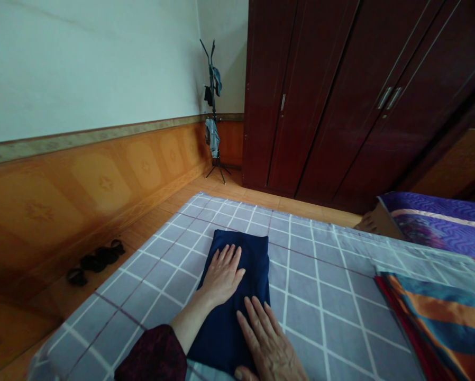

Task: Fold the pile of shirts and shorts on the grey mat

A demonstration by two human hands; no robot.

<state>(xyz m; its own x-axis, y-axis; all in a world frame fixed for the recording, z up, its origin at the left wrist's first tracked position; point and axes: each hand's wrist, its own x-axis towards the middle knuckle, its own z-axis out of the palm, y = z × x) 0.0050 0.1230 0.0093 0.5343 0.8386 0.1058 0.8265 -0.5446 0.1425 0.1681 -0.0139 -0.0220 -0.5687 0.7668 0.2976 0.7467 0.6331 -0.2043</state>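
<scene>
A navy blue cloth [225, 330], folded into a long rectangle, lies flat on a grey checked cover [301, 264]. My left hand [222, 275] rests flat on its upper left part with the fingers spread a little. Lower down, my right hand [267, 338] lies over the cloth's right edge, palm down, fingers stretched out and slightly apart. Neither hand grips the fabric. A dark red sleeve covers my left forearm.
Striped orange and teal fabric [447, 312] lies on the cover at the right. Beyond are a purple quilted surface [439, 222], a dark red wardrobe [320, 95] and a coat rack [213, 106]. Dark shoes [97, 259] stand on the floor at left.
</scene>
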